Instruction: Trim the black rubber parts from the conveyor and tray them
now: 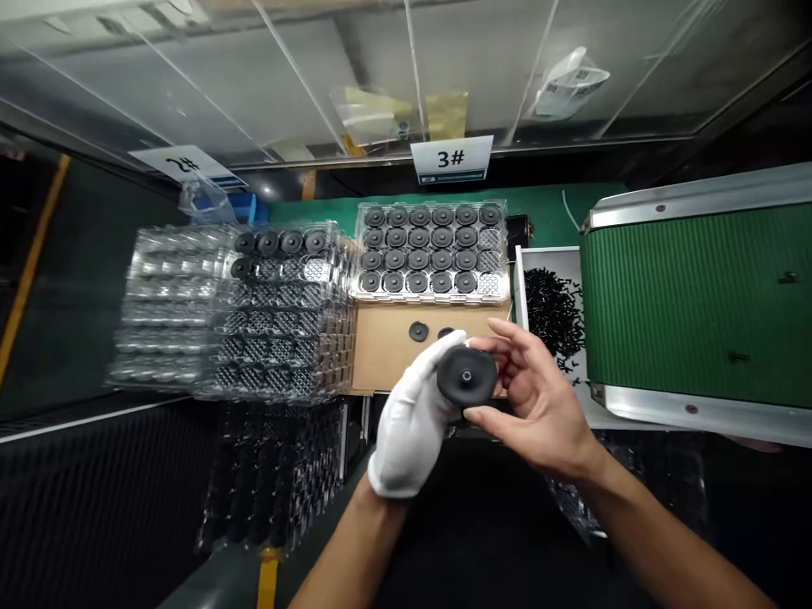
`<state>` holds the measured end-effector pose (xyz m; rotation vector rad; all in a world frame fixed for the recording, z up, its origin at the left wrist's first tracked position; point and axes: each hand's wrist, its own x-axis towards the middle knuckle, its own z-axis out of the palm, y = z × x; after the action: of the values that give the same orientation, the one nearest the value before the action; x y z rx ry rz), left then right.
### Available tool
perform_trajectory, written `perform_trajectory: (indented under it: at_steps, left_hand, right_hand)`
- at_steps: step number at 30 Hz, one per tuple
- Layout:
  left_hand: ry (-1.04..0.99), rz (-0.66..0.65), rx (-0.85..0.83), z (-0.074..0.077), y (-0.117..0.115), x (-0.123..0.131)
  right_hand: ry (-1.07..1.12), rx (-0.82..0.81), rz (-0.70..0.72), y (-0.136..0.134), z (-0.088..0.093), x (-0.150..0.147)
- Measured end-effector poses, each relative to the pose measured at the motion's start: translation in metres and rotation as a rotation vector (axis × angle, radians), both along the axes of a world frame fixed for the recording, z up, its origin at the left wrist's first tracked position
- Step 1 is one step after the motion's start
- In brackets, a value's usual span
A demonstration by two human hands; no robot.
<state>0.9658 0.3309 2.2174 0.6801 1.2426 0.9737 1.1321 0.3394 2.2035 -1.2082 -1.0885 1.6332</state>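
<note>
A black round disc (467, 385) with a small pale ring at its centre is held up between my two hands, its face toward me. My left hand (412, 419), in a white glove, grips it from the left; most of those fingers are hidden behind the disc. My bare right hand (539, 397) pinches its right edge, thumb at the lower side and fingers at the upper side. Beyond them, a smaller-looking black disc (418, 331) lies on the brown board (384, 359). Another black disc (446, 333) beside it is partly covered by my glove.
Behind the board sits a clear tray (431, 296) with rows of black discs and several bare pockets. Tall stacks of clear trays (272, 338) stand left. At right are a white bin (521, 288) of small black pieces (551, 313) and a green ribbed conveyor (698, 304).
</note>
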Motion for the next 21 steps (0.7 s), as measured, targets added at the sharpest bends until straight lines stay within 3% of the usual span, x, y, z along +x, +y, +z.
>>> perform_trajectory:
  at_steps: [3, 7, 21]
  left_hand:
    - [-0.075, -0.037, -0.022, -0.006, 0.003, -0.026]
    - [0.001, -0.075, -0.013, -0.009, 0.017, -0.049]
    - [0.12, -0.099, -0.052, -0.014, 0.041, -0.094]
  right_hand:
    - [0.089, -0.048, 0.017, 0.012, 0.001, -0.015]
    - [0.138, -0.066, 0.037, 0.025, 0.002, -0.032]
    - [0.081, -0.089, 0.049, 0.051, -0.001, -0.077]
